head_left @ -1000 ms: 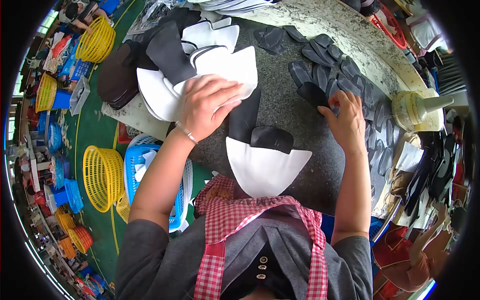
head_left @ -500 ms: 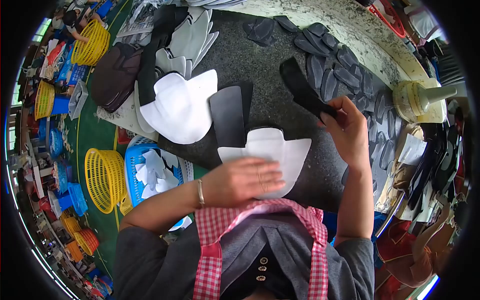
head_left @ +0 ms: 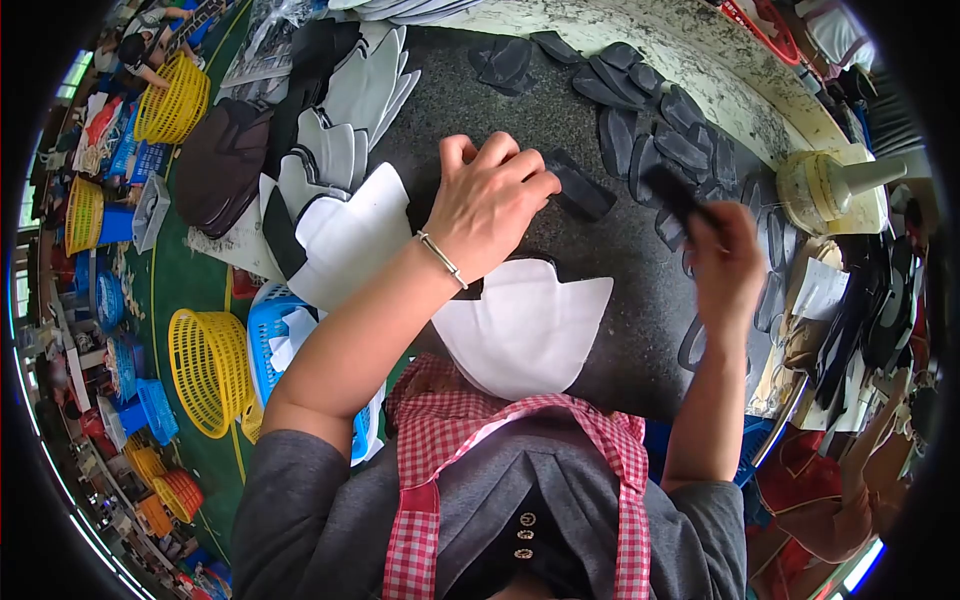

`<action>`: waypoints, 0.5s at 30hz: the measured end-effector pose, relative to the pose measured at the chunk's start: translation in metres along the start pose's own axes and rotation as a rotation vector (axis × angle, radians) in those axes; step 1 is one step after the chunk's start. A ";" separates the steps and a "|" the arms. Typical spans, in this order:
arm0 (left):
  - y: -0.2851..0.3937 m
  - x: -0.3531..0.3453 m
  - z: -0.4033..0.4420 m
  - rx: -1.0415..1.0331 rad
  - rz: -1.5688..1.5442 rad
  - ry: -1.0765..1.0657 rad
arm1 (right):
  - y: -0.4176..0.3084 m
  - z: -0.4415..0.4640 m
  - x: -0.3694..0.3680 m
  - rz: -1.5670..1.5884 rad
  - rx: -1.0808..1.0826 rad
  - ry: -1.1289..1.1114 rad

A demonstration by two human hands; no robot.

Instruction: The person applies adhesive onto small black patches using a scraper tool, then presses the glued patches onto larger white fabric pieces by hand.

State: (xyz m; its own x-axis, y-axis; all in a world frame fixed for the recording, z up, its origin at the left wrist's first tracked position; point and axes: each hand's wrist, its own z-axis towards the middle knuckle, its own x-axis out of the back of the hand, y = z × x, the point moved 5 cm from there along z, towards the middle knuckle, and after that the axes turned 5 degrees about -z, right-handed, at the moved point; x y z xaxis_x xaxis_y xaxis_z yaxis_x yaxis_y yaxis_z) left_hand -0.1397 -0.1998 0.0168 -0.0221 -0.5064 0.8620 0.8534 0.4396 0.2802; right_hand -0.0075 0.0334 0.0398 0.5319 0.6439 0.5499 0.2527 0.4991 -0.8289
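My left hand (head_left: 490,205) is above the dark worktop, back upward and fingers curled. A short black strip (head_left: 585,188) juts out at its fingertips, its near end hidden by them. On the right, my right hand (head_left: 725,265) is closed and blurred around a narrow black strip (head_left: 668,190) pointing up and left. Between my forearms a white, shield-shaped cut piece (head_left: 525,325) lies flat at the worktop's front edge, with a dark rim along its notched top. Further left, another white piece (head_left: 350,240) rests against a fanned stack of similar pieces (head_left: 365,90).
Several dark oval pieces (head_left: 680,150) spread over the back right of the worktop (head_left: 440,80). A spouted container (head_left: 830,190) stands at the right edge. Dark brown pieces (head_left: 220,160) are stacked at left, above yellow (head_left: 205,370) and blue baskets (head_left: 265,345). Another person is at upper left.
My left hand has left the front white piece and moved up over the black pieces, where a strip now shows at its fingertips. My right hand has shifted right with its black strip.
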 end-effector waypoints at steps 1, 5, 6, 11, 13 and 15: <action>-0.001 0.000 0.002 -0.001 -0.013 -0.007 | 0.004 0.002 0.014 0.127 0.012 0.080; 0.000 0.014 0.013 0.054 -0.127 0.020 | -0.017 -0.014 0.013 0.444 0.029 -0.121; -0.001 0.018 0.015 0.084 -0.172 0.042 | -0.024 -0.021 0.004 0.498 0.027 -0.192; -0.001 0.050 -0.041 0.507 -1.498 -0.176 | -0.047 -0.055 -0.044 0.523 -0.120 -0.581; 0.012 0.048 -0.074 0.681 -1.289 -0.320 | -0.052 -0.061 -0.063 0.390 -0.138 -0.703; 0.017 0.049 -0.090 0.736 -1.106 -0.292 | -0.054 -0.062 -0.076 0.299 -0.073 -0.691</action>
State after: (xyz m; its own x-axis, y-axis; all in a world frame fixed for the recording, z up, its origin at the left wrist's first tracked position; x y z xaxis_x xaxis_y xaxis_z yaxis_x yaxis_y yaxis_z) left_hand -0.0795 -0.2838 0.0253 -0.6948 -0.7155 0.0728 -0.1534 0.2463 0.9570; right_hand -0.0115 -0.0780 0.0361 -0.0356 0.9749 0.2200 0.2426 0.2220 -0.9444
